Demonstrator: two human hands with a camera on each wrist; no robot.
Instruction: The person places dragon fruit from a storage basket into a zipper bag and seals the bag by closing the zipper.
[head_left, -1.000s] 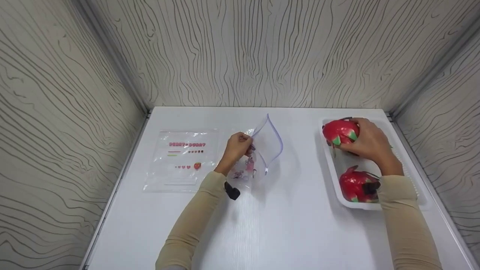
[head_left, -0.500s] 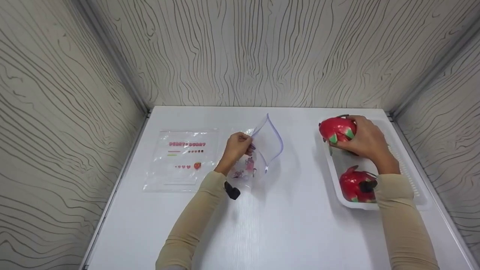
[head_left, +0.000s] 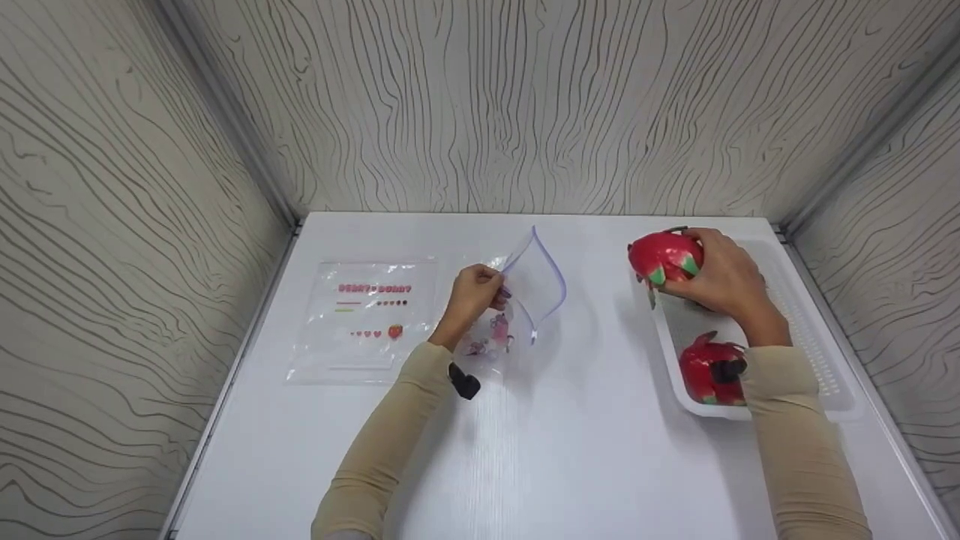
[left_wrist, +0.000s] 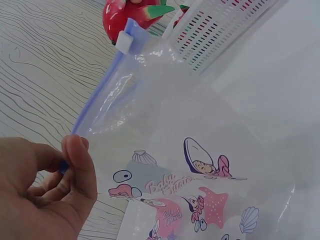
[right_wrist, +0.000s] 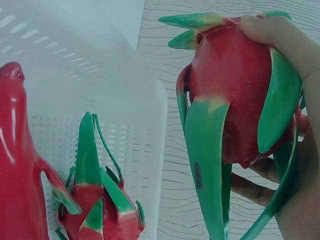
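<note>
A red dragon fruit with green scales is gripped in my right hand, raised at the far left corner of a white basket. In the right wrist view the thumb lies over the top of this fruit and fingers curl behind it. My left hand pinches the rim of a clear zip bag with a purple edge. Its mouth gapes toward the right. Shell and starfish prints show on the bag in the left wrist view, with a white slider at one end.
Another dragon fruit lies in the basket's near part, partly behind my right wrist. The right wrist view shows a further scaly fruit inside. A flat clear bag with strawberry print lies left on the white table.
My right hand has lifted the dragon fruit slightly and carried it left, toward the basket's left rim. The left hand and the zip bag have stayed almost still.
</note>
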